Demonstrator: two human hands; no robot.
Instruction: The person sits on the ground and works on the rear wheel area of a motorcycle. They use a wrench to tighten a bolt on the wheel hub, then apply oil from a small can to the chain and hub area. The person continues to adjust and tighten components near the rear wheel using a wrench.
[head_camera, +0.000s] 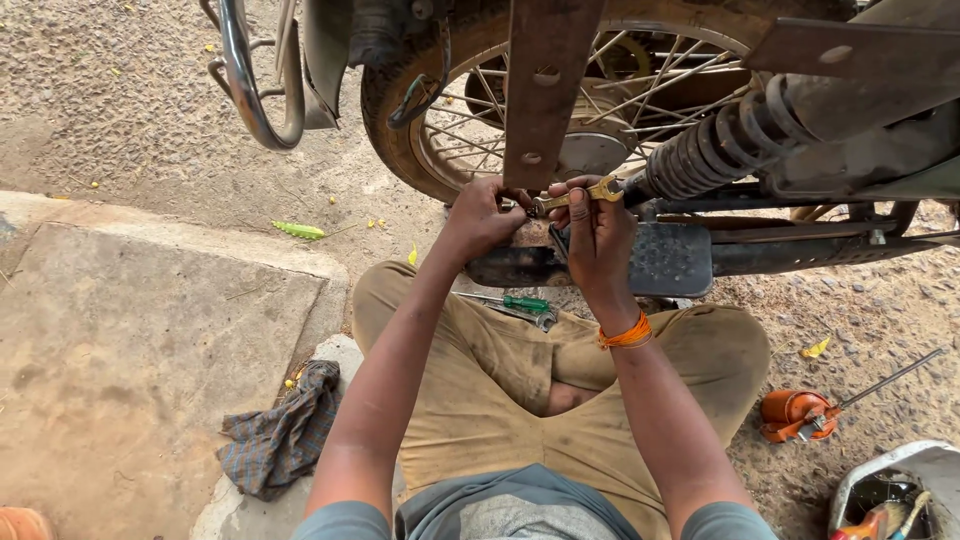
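I sit cross-legged on the ground by the rear wheel (440, 130) of a motorcycle. My right hand (598, 238) grips a brass-coloured open-ended spanner (580, 196), held roughly level at the lower end of the rear shock absorber (720, 145). My left hand (482, 218) is closed against the bottom of a rusty flat metal bracket (540, 90), right beside the spanner's other end; what its fingers pinch is hidden. An orange thread band circles my right wrist. A green-handled screwdriver (515, 303) lies on my left knee.
A black footrest plate (670, 260) and exhaust pipe sit just beyond my hands. An orange oil can (795, 413) with a long spout lies on the gravel at right, a tool-filled container (890, 495) at bottom right. A checked rag (285, 430) lies at left by a concrete slab (130, 340).
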